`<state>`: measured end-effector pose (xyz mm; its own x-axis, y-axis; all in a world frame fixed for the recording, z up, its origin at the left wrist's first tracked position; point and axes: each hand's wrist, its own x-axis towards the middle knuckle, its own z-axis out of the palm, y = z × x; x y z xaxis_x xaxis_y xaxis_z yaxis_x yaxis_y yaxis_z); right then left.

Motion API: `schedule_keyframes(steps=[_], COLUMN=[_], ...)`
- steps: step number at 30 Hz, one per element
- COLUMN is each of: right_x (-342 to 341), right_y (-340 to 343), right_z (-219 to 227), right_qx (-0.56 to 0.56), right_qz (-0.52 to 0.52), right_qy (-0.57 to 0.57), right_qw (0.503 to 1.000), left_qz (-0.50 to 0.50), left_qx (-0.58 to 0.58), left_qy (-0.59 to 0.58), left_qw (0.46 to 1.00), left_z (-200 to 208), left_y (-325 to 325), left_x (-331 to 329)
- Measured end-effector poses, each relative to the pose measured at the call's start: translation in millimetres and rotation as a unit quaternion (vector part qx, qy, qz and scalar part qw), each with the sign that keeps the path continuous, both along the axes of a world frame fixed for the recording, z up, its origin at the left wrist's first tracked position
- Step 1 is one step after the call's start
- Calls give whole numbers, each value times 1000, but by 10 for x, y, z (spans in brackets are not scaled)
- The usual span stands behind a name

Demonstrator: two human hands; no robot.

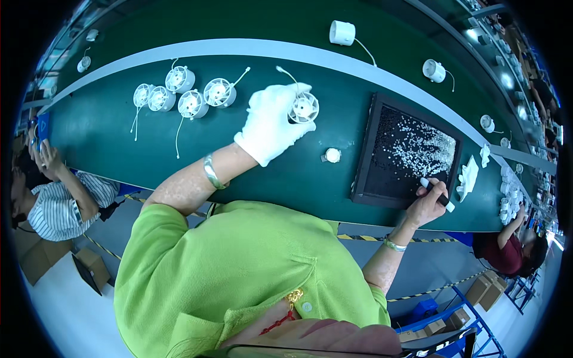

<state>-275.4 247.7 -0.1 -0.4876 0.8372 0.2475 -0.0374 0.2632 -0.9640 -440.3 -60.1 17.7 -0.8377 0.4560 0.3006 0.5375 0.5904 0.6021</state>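
Observation:
My left hand (268,119), in a white glove, is closed around a white round fan unit (305,108) with spokes across its face. A thin white cable (286,73) rises from this unit. My bare right hand (425,209) grips a short black pen-like tool (443,200) with pale ends. Its upper end is over the near edge of a black tray (362,158), where many tiny white pieces (421,146) are scattered, densest at the right. Between my hands a small white round part (332,155) sits on the green table (262,191).
Several similar fan units (192,104) with cables stand at the left. White crumpled cloth (468,178) lies right of the tray. Beyond a pale rail (239,46), more white units (342,33) rest on a green surface. Other people sit at the far left (57,206) and right (507,253).

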Motion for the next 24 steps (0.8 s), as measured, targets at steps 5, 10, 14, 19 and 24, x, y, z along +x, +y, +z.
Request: schedule_keyframes(steps=[5, 10, 14, 19, 24], right_x=[84, 49, 37, 71, 103], right_y=[179, 138, 98, 171, 192], right_z=[-110, -109, -85, -127, -112], right_qx=[-66, -65, -70, -77, -78], right_qz=[50, 73, 46, 50, 36], right_qy=[80, 121, 127, 126, 123], right_qw=[993, 988, 988, 988, 989], left_qz=[78, 166, 162, 139, -5], left_qx=[-103, -359, -429, -185, -343], left_qy=[-8, -79, -120, 64, 27], left_qw=[992, 915, 881, 971, 939], left_z=[1075, 1023, 690, 872, 877], left_y=[180, -9, -175, -366, -867], left_x=[-807, -1833, -2056, -1459, -555])
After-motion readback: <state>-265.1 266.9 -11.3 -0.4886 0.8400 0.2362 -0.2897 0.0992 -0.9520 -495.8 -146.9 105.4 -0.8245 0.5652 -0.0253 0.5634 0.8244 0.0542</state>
